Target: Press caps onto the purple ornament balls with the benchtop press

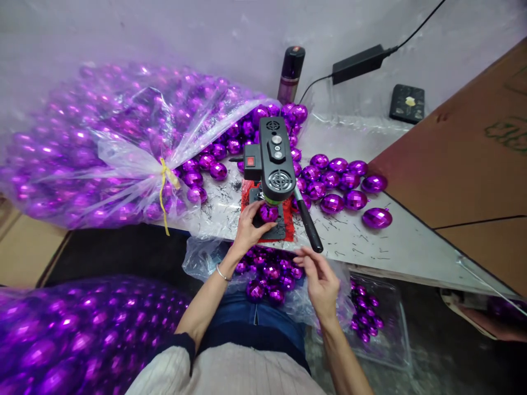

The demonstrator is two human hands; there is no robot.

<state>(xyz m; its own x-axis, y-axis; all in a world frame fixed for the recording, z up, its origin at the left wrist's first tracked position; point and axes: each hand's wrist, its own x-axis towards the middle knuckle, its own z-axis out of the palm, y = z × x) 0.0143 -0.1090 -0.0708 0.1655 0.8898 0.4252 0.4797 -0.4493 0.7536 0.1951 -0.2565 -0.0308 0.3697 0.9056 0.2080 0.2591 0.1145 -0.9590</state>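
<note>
My left hand (249,227) grips a shiny purple faceted ball (269,213) between thumb and fingers, beneath the head of a small black benchtop machine (276,159). The machine has a red switch, and a black-handled lever (309,226) slants down on its right side. Its dark base (280,229) rests on a red sheet (289,222). My right hand (319,280) is below the lever's end, apart from it, fingers loosely bent and nothing visible in them. Under both hands, a clear plastic bag (209,260) at my lap contains several purple balls (272,271).
A large tied clear bag (135,148) of purple balls fills the table's left. Loose purple balls (332,203) lie right of the machine, among dark shavings. Behind stand a dark bottle (291,74) and a power adapter (358,64). A cardboard box (473,159) leans in from the right.
</note>
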